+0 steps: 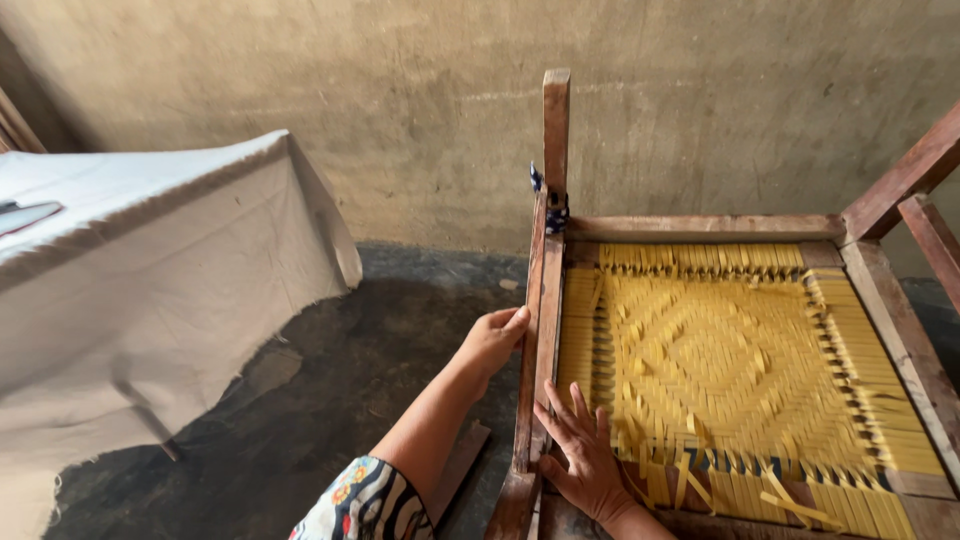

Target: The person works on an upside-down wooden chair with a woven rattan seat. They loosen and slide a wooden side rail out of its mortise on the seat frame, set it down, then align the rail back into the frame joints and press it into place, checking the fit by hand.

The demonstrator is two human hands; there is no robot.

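Note:
A wooden chair frame [700,228] lies tipped over, with its yellow woven strap seat [730,360] facing me in a diamond pattern. My left hand [493,340] presses against the outer side of the frame's left rail [541,300], fingers curled at its edge. My right hand [582,450] lies flat, fingers spread, on the lower left corner of the weave beside that rail. Loose yellow strap ends [775,490] stick out along the bottom edge. A dark cloth scrap [553,205] is tied on the upright post [556,120].
A table draped in white cloth [150,260] stands at the left. A rough plaster wall [400,100] runs behind. The floor [330,400] is dark and bare earth or concrete. More chair legs [905,180] rise at the right.

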